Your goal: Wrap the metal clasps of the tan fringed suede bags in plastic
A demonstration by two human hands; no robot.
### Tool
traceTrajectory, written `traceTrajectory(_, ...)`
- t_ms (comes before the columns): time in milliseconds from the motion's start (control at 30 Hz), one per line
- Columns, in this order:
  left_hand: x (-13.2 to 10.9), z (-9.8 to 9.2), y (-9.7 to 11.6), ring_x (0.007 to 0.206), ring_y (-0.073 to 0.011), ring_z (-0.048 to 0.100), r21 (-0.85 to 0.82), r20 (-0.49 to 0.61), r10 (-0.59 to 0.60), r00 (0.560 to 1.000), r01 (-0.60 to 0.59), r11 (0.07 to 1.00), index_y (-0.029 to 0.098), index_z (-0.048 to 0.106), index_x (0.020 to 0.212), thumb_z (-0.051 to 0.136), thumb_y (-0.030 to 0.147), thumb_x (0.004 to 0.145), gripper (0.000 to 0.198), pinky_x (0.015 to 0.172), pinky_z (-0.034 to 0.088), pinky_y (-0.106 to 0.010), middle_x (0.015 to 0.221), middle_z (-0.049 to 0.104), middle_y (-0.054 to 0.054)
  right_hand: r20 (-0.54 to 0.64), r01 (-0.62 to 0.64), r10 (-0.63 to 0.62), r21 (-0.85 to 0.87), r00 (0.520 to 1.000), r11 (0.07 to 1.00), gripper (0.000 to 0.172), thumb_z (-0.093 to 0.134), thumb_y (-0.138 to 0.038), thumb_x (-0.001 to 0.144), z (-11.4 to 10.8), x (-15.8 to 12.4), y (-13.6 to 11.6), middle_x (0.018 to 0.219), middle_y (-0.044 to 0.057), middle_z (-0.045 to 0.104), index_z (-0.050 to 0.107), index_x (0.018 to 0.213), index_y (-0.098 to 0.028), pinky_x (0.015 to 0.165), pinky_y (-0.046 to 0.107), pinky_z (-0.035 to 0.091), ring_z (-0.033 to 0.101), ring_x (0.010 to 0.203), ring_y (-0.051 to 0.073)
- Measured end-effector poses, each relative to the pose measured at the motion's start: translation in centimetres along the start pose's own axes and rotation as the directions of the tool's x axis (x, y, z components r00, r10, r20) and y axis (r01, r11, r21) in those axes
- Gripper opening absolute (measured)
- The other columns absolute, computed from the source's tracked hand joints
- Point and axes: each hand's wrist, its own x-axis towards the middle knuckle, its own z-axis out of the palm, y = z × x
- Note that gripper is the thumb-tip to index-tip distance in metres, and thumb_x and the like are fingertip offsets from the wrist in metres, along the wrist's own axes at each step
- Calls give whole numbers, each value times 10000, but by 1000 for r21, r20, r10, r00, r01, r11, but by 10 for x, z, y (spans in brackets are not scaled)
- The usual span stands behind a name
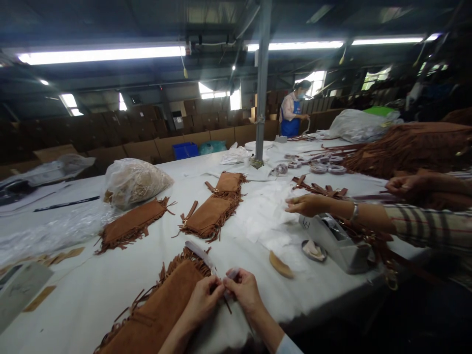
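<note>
My left hand [202, 297] and my right hand [245, 290] meet at the near edge of the white table [92, 290], fingers pinched together. Between them they grip a thin pale strip [201, 253] that slants up to the left, and a dark thin piece hangs below it. A brown suede fringed bag [158, 309] lies just left of my left hand, partly under my forearm.
Two more fringed suede pieces [132, 223] [214, 209] lie further up the table, beside a plastic bag of tan stuff [134, 182]. A co-worker's hands [309, 204] reach in from the right above a tape dispenser [337, 238]. A steel post [262, 78] stands mid-table; another person works far behind.
</note>
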Motion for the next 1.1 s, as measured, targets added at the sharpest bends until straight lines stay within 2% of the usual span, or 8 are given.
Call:
traceTrajectory(433,-3,0,3,625,-152,490,-111,6,-66,998,66,992,161,542,700,592,390,766,243,594,375,-232,628,519,17,-32,-32,34,79,999,996,441,786,-463,538,-2,-1,9,472,-37,564,591,775,-147,387,204,361,486,379,92)
traceTrajectory(567,-5,0,-2,622,-158,491,-114,9,-102,995,103,988,164,547,685,610,453,737,300,586,373,-231,621,520,23,-236,14,-19,-19,971,1000,584,666,-597,635,-55,-1,-25,575,19,634,590,983,-134,399,225,393,553,427,134)
traceTrajectory(600,-5,0,-3,623,-161,494,-116,19,-116,993,118,986,166,546,675,613,485,727,330,581,374,-229,617,517,24,-328,77,-114,-124,938,989,589,633,-611,661,-80,-3,-42,609,38,650,599,1000,-130,417,239,403,563,451,146)
traceTrajectory(667,-7,0,-4,629,-165,494,-119,47,-131,990,136,984,169,546,664,608,552,713,391,580,379,-226,613,509,25,-481,153,-374,-436,793,887,529,545,-614,732,-136,-11,-83,695,97,681,652,904,-125,563,296,462,611,599,199)
traceTrajectory(767,-8,2,-7,635,-165,484,-132,56,-117,992,123,984,175,540,660,574,614,719,445,600,394,-229,619,493,24,-552,-10,-614,-748,565,664,531,436,-561,809,-216,-24,-142,979,197,687,677,962,-113,820,367,434,596,934,298)
traceTrajectory(867,-10,4,-7,639,-170,486,-142,53,-112,992,118,983,183,531,654,559,647,714,469,605,405,-232,621,489,21,-544,-138,-590,-794,597,593,486,461,-537,785,-268,-23,-176,1036,205,677,714,864,-129,899,382,380,532,1088,338)
traceTrajectory(1000,-11,4,-4,666,-186,509,-137,67,-112,991,121,983,189,539,658,544,677,703,489,618,422,-233,647,519,12,-542,-181,-434,-750,720,636,413,573,-520,709,-297,-6,-182,638,146,694,682,521,-168,733,348,436,645,811,302)
traceTrajectory(1100,-10,4,-4,677,-197,529,-147,63,-127,990,135,980,195,552,653,548,705,673,511,622,433,-233,646,537,10,-546,-183,-364,-708,754,682,402,615,-496,670,-306,1,-178,529,113,664,686,502,-138,613,318,440,641,638,254)
